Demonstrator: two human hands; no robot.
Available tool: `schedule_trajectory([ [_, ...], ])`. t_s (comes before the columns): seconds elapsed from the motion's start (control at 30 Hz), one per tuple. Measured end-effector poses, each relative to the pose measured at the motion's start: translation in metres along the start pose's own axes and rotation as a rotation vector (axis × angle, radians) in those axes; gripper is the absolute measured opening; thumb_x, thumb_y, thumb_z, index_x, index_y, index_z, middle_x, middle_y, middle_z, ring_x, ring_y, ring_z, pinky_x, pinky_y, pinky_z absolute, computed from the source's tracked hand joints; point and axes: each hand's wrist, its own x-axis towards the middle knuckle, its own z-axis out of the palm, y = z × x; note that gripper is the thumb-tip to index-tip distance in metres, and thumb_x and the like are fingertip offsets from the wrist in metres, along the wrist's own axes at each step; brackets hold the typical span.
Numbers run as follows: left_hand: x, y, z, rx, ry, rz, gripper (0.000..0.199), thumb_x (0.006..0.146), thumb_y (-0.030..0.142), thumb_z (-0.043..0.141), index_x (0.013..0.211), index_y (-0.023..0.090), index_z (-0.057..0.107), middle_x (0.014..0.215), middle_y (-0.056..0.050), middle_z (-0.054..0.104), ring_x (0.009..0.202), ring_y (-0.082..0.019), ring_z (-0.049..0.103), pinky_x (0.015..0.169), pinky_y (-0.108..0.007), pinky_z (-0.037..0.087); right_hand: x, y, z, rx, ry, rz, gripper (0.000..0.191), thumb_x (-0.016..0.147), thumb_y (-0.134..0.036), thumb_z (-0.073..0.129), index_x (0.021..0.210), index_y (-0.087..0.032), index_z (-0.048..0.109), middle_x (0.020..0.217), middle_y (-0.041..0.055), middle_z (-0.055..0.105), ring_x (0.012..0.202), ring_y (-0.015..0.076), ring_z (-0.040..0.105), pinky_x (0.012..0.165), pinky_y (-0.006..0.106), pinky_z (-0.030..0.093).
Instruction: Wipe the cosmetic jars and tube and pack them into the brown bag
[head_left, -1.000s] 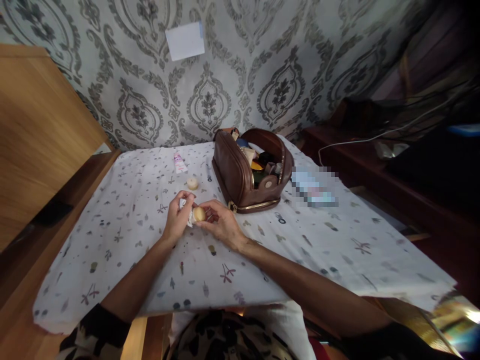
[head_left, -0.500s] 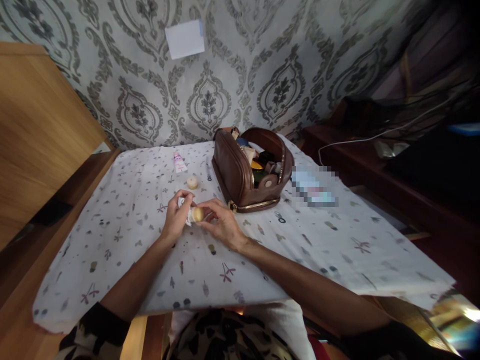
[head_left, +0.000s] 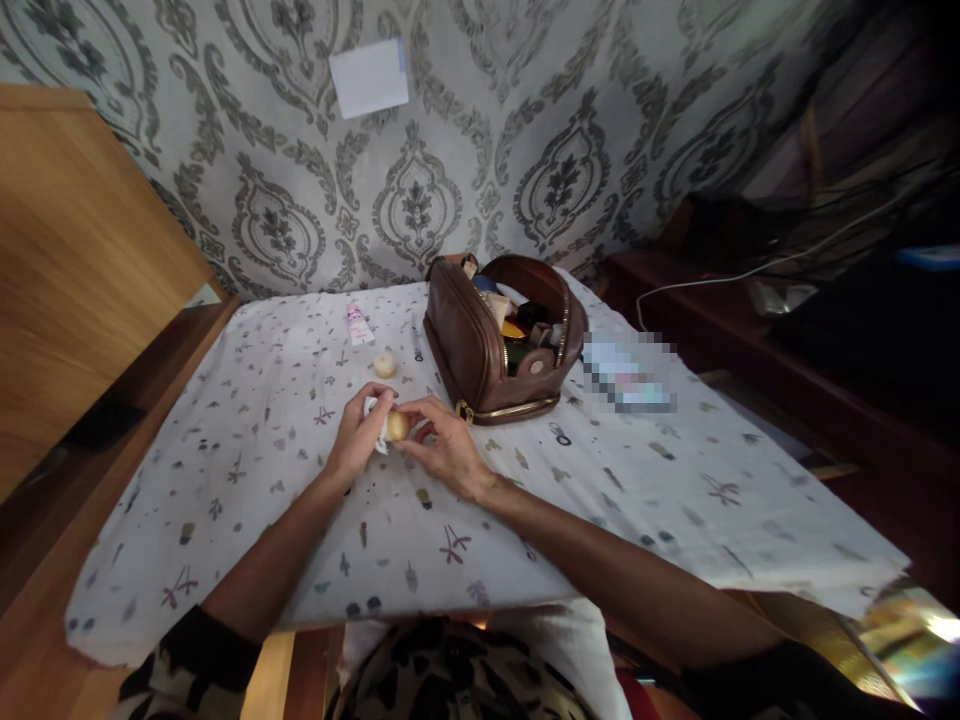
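Observation:
Over the cloth-covered table my right hand pinches a small round yellowish jar between thumb and fingers. A crumpled white tissue is bunched in my left hand, its fingers closed, and presses against the jar's left side. Just beyond my hands lies a small cream-coloured round piece, which looks like a lid. Farther back is a pink and white tube. My fingers hide part of the jar and most of the tissue.
A brown zip bag, unzipped and full of small items, stands right of my hands. A blurred-out flat object lies beyond it. The patterned tablecloth reaches the wall; a wooden panel rises at left.
My left hand's fingers have shifted slightly right over the tissue and jar. The jar has turned a little in my right hand. Bag, tube and round piece stay put.

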Motion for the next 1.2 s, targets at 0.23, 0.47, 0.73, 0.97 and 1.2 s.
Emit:
schedule_trajectory([
  [0.23, -0.002, 0.0, 0.001, 0.066, 0.072, 0.058, 0.025, 0.089, 0.046, 0.059, 0.086, 0.021, 0.06, 0.081, 0.001, 0.059, 0.078, -0.015, 0.058, 0.074, -0.025, 0.048, 0.001, 0.0, -0.001, -0.028, 0.0, 0.052, 0.038, 0.076, -0.026, 0.081, 0.111, -0.023, 0.066, 0.105, 0.0045, 0.063, 0.094, 0.0184, 0.062, 0.072, 0.029, 0.054],
  [0.47, 0.002, -0.011, 0.003, -0.056, 0.042, 0.02, 0.031, 0.09, 0.051, 0.059, 0.086, 0.021, 0.058, 0.074, 0.002, 0.057, 0.07, -0.013, 0.055, 0.066, -0.023, 0.045, 0.002, -0.006, -0.002, 0.078, 0.019, 0.004, 0.031, 0.077, -0.028, 0.078, 0.105, -0.023, 0.065, 0.108, 0.0039, 0.065, 0.105, 0.0196, 0.063, 0.089, 0.034, 0.054],
  [0.73, -0.015, 0.013, 0.008, 0.132, 0.117, 0.211, 0.028, 0.099, 0.048, 0.045, 0.101, 0.023, 0.058, 0.103, -0.005, 0.066, 0.103, -0.018, 0.063, 0.1, -0.032, 0.046, 0.002, -0.008, -0.003, -0.085, 0.106, 0.08, 0.024, 0.077, -0.024, 0.068, 0.099, -0.023, 0.058, 0.095, 0.0005, 0.066, 0.082, 0.0168, 0.061, 0.071, 0.029, 0.052],
  [0.97, -0.015, 0.006, 0.011, 0.194, -0.024, 0.192, 0.029, 0.091, 0.045, 0.058, 0.109, 0.022, 0.058, 0.11, -0.007, 0.069, 0.107, -0.022, 0.065, 0.1, -0.037, 0.049, 0.0, -0.002, -0.001, -0.099, -0.066, -0.036, 0.027, 0.072, -0.015, 0.073, 0.096, -0.021, 0.062, 0.102, 0.0037, 0.064, 0.087, 0.0188, 0.06, 0.081, 0.033, 0.052],
  [1.2, -0.002, 0.003, 0.009, -0.4, -0.117, -0.206, 0.046, 0.081, 0.06, 0.064, 0.101, 0.019, 0.06, 0.086, -0.005, 0.071, 0.08, -0.02, 0.07, 0.07, -0.032, 0.055, 0.0, -0.001, 0.001, 0.28, -0.03, 0.059, 0.042, 0.075, -0.038, 0.084, 0.112, -0.025, 0.069, 0.103, 0.0021, 0.059, 0.096, 0.0186, 0.061, 0.085, 0.033, 0.055],
])
